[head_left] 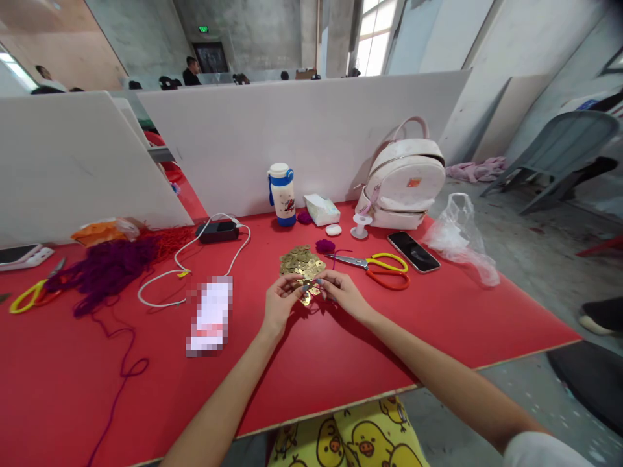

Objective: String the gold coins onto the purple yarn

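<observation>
My left hand (pixel 281 303) is closed in a pinch on a small brass coin at the front of the pile. Close beside it, my right hand (pixel 346 295) pinches a thin dark-red yarn strand, and the fingertips of both hands almost meet. Some of the strand hangs below the fingers. Just behind the hands lies a heap of flat brass coins (pixel 298 258), several with holes. A small purple yarn ball (pixel 325 246) sits behind my right hand. To its right, yellow-and-orange scissors (pixel 384 264) lie with their blades pointing left.
On the red table (pixel 311 376) stand a white-and-blue bottle (pixel 283 198), a tissue pack (pixel 322 210), a white spool (pixel 361 226), and a white backpack (pixel 403 178). A phone (pixel 413 251) lies right; purple yarn (pixel 109 266), a power bank (pixel 217 231) and second scissors (pixel 32 296) lie left.
</observation>
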A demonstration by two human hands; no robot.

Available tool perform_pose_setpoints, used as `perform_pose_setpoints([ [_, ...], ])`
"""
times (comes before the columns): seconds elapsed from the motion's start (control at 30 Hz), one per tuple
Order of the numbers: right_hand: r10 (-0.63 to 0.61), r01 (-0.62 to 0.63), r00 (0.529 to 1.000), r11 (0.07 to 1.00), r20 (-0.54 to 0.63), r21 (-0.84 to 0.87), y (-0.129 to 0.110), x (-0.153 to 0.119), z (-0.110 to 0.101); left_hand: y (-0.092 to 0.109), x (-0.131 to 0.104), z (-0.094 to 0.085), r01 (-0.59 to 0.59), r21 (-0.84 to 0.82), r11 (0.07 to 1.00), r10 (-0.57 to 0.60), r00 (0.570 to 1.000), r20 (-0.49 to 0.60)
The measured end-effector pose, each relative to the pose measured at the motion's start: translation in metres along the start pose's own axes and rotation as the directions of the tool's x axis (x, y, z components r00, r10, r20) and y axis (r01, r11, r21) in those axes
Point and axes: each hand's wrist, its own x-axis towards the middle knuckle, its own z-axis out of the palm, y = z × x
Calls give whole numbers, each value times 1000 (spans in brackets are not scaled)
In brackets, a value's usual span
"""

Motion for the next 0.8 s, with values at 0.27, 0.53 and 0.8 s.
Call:
perform_pose_setpoints([
  [0.27, -43, 44, 999, 998, 8, -35, -4, -2, 2, -2, 1, -1, -6, 16, 1000, 5, 1000, 22],
  [0.53, -220, 203, 975, 946, -39, -253, -4, -5, 2, -4, 2, -3, -19, 58, 998, 17, 999, 37],
  [0.8, -270, 260, 963, 948, -29, -182, -6, -3, 1, -2, 1, -2, -61, 119, 991, 56, 997, 43],
])
